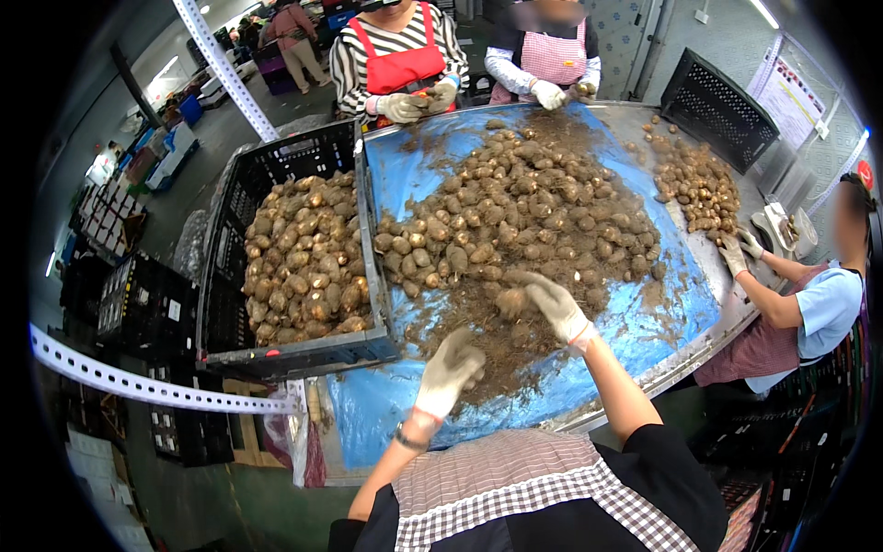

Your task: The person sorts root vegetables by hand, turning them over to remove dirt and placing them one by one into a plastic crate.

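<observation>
A heap of small brown, hairy taros (524,202) lies on a blue plastic sheet (694,285) in front of me. My right hand (556,311), in a pale work glove, is over the near side of the heap. Its fingers are stretched out, close beside one blurred taro (511,303). Lower and to the left, my left hand (451,373), gloved too, hovers at the edge of the loose dirt and root hairs (501,368). Its fingers are blurred and partly turned away, so I cannot tell what they hold, if anything.
A black crate (294,354) filled with taros stands at the left. A smaller taro pile (699,189) and a scale (777,228) are at the right. Two gloved people stand across the table, another at the right. A perforated metal post (225,69) rises behind the crate.
</observation>
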The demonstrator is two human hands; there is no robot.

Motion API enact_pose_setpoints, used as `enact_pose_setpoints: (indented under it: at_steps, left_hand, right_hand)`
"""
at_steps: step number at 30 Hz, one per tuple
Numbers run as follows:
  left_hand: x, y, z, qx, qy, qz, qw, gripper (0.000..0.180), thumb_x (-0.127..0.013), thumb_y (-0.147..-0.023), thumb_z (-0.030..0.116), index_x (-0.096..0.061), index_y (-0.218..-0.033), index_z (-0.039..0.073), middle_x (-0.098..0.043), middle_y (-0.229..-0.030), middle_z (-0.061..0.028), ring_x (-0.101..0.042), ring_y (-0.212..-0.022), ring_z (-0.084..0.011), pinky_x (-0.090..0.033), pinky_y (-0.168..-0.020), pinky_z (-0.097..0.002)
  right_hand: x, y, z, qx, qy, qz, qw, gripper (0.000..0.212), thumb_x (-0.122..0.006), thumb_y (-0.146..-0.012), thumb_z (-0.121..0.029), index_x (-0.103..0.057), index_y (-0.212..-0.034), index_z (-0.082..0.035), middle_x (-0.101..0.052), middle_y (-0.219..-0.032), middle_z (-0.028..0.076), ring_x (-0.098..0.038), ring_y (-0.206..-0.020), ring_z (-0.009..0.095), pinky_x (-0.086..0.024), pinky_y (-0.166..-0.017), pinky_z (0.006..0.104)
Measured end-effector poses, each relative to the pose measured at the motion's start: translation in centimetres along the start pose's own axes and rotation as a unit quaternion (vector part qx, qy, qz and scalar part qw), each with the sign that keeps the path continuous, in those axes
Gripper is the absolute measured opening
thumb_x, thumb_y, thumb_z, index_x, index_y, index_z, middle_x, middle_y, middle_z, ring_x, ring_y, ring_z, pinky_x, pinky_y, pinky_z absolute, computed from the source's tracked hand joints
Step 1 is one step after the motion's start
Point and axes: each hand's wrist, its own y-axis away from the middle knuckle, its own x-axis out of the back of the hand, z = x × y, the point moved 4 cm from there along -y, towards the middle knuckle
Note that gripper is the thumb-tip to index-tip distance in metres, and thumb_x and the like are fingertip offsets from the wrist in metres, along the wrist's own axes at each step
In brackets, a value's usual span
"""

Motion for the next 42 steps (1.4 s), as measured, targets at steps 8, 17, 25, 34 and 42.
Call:
enact_pose_setpoints:
  at_steps: [8,17,25,34,42]
  left_hand:
    - [-1.0,-2.2,3.1,0.047,-0.15,-0.064,0.985,0.018,-0.07,-0.083,0.021,-0.058,-0.087,0.008,-0.048,-0.063,0.0051,-0.042,-0.051,-0.0059,-0.032,-0.046,-0.024]
    - [-1.6,-1.6,-1.1,-0.146,-0.494,-0.251,0.82,0.036,-0.067,-0.078,0.037,-0.065,-0.09,0.003,-0.068,-0.076,-0.0182,-0.066,-0.068,-0.0308,-0.051,-0.063,-0.0401]
    - [-3.8,0.1,4.4,-0.331,-0.695,0.008,0.639,0.007,-0.056,-0.085,0.017,-0.057,-0.083,0.011,-0.063,-0.066,-0.0138,-0.065,-0.06,-0.0291,-0.049,-0.052,-0.0396]
    - [-1.1,-1.8,3.4,0.106,-0.278,-0.117,0.947,0.028,-0.074,-0.074,0.03,-0.071,-0.082,0.003,-0.063,-0.066,-0.003,-0.052,-0.059,-0.0125,-0.046,-0.056,-0.0307]
    - [-2.5,-1.7,4.3,-0.191,-0.659,0.068,0.724,0.019,-0.067,-0.079,0.025,-0.06,-0.082,0.007,-0.065,-0.073,-0.0168,-0.064,-0.065,-0.0338,-0.05,-0.057,-0.0425]
  right_hand:
    - [-6.4,2.8,-5.8,0.157,0.483,-0.137,0.85,0.047,-0.06,-0.083,-0.017,-0.053,-0.128,-0.004,-0.063,-0.106,0.02,-0.064,-0.093,0.037,-0.052,-0.077,0.0407]
    - [-11.7,3.7,0.1,-0.018,0.715,-0.298,0.632,0.019,-0.06,-0.083,-0.02,-0.072,-0.092,-0.008,-0.073,-0.091,0.011,-0.071,-0.081,0.027,-0.055,-0.065,0.0384]
    - [-7.2,2.5,2.2,-0.252,0.24,-0.416,0.84,0.039,-0.051,-0.091,-0.044,-0.066,-0.106,-0.011,-0.065,-0.097,0.007,-0.06,-0.091,0.021,-0.047,-0.078,0.0365]
    - [-10.7,1.2,-5.0,0.053,0.788,-0.214,0.575,0.022,-0.059,-0.083,-0.027,-0.075,-0.087,-0.011,-0.073,-0.084,0.009,-0.071,-0.081,0.025,-0.054,-0.064,0.0371]
    - [-8.0,0.9,1.1,0.057,0.681,-0.239,0.69,0.019,-0.06,-0.085,-0.027,-0.07,-0.085,-0.011,-0.071,-0.084,0.007,-0.069,-0.081,0.024,-0.052,-0.064,0.0382]
